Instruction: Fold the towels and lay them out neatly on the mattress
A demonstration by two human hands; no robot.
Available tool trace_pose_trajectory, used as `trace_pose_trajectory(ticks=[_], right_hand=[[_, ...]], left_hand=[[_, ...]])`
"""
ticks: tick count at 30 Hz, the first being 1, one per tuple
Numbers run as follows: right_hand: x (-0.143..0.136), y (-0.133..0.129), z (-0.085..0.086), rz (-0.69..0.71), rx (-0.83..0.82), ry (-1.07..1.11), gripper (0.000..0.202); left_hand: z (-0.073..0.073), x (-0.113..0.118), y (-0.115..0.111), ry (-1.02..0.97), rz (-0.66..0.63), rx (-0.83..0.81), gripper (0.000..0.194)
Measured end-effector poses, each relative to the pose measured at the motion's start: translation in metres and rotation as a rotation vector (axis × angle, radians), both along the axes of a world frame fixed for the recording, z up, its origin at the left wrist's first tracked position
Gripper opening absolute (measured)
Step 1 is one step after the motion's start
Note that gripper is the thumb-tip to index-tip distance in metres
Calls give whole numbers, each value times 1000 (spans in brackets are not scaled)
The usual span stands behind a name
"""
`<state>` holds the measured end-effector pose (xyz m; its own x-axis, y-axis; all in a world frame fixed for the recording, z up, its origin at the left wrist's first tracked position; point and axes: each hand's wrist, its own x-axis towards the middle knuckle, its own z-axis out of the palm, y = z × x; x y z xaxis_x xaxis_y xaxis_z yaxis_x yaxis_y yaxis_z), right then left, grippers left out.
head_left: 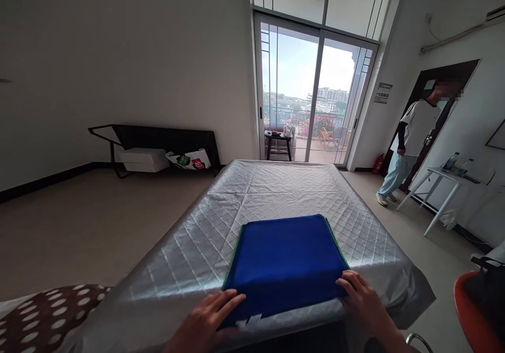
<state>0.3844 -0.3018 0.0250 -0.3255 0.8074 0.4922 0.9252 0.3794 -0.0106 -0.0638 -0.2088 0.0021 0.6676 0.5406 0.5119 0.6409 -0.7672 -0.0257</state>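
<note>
A blue cloth (288,263) with green edges lies flat, in a folded rectangle, on the quilted silver-grey cover (189,248) of a long table or bed. At its near left corner is my left hand (211,313), fingers stretched over the edge and thumb lower down by the cover's near side. My right hand (361,295) touches the near right corner, its fingertips bent over the cloth and its thumb hidden. Whether either hand pinches the fabric is too dim to make out.
Brown polka-dot fabric (55,316) lies at the lower left, a red chair (469,311) at the lower right. A person (418,127) stands by the door, near a small white table (453,177) with bottles. A black rack (165,137) stands against the left wall.
</note>
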Motion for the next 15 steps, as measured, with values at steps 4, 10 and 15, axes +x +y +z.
trace_pose_trajectory(ticks=[4, 10, 15], right_hand=[[3, -2, -2, 22, 89, -61, 45], [3, -6, -1, 47, 157, -48, 44], [4, -3, 7, 56, 158, -4, 50]], left_hand=[[-2, 0, -5, 65, 9, 126, 40], [1, 4, -13, 54, -16, 210, 45], [6, 13, -12, -39, 9, 232, 45]])
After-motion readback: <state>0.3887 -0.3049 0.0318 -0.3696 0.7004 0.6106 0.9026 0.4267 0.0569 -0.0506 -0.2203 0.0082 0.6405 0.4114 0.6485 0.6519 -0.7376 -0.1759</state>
